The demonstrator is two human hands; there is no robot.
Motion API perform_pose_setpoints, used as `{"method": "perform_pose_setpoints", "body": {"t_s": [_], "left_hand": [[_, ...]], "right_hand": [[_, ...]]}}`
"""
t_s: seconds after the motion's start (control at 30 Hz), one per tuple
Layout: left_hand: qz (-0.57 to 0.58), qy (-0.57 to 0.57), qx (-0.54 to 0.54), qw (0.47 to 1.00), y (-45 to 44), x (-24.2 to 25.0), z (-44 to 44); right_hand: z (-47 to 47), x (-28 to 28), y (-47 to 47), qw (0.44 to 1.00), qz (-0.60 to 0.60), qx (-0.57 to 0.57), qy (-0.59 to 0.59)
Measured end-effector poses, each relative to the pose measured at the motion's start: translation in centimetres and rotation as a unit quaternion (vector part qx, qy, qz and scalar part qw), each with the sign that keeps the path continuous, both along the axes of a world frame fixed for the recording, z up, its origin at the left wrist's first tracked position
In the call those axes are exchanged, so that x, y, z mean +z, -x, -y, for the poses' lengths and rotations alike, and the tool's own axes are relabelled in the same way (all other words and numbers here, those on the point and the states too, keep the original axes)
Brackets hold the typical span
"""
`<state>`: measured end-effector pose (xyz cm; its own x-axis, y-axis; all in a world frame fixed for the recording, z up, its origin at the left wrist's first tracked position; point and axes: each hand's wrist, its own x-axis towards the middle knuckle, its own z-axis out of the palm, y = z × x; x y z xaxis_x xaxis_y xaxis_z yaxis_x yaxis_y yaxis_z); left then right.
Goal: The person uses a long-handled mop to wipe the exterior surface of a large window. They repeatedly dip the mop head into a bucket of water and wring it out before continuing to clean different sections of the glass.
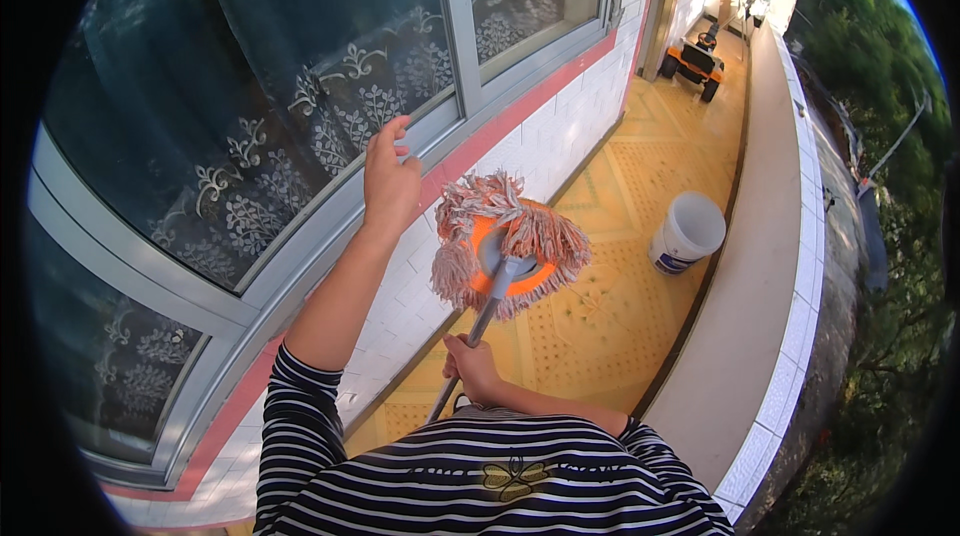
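A mop with an orange plate and shaggy grey-and-orange strands [547, 240] is raised in front of me, its head up by the tiled wall. My right hand [472, 367] is closed around its grey metal pole [487, 318], below the head. My left hand [392, 176] is lifted beside the window frame, fingers curled and apart, holding nothing. Whether it touches the glass I cannot tell. Behind that hand is the sliding window [300, 86], with a patterned curtain inside. On the yellow tiled floor [592, 326], a white plastic bucket [688, 228] stands to the right of the mop head.
A low parapet [739, 266] topped with white tiles runs along the right, with trees beyond. Farther down the narrow balcony stands an orange-and-black ride-on toy vehicle [694, 63]. The white-tiled wall [540, 131] with a pink ledge borders the left side.
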<state>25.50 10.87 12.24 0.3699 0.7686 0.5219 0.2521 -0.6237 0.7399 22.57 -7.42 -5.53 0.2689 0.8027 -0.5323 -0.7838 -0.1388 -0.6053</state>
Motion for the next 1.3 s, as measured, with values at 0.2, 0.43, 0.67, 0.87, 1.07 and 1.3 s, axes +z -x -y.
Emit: {"method": "perform_pose_setpoints", "body": {"t_s": [0.2,0.43,0.67,0.87,1.07,1.3], "left_hand": [[-0.383,-0.297,-0.417,0.769,0.5,-3.1,9.0],[-0.266,-0.518,-0.414,0.700,-1.2,-6.6,4.1],[-0.263,-0.488,-0.294,0.778,-5.2,-0.8,2.8],[-0.442,-0.097,-0.267,0.851,-5.9,0.5,0.7],[-0.473,0.081,-0.295,0.826,-6.3,-0.1,-3.4],[-0.312,-0.201,-0.277,0.886,-4.9,1.4,-0.5]], "right_hand": [[-0.8,-1.0,0.0,1.000,0.011,-0.026,0.002],[-1.1,0.1,0.3,0.999,0.042,-0.017,0.022],[-1.3,0.7,1.4,0.998,0.047,0.030,-0.001],[-1.8,0.5,1.8,0.997,0.060,0.051,-0.013],[-2.4,0.2,2.2,0.994,0.041,0.084,-0.062],[-3.2,0.0,2.4,0.995,0.035,0.089,-0.023]]}}
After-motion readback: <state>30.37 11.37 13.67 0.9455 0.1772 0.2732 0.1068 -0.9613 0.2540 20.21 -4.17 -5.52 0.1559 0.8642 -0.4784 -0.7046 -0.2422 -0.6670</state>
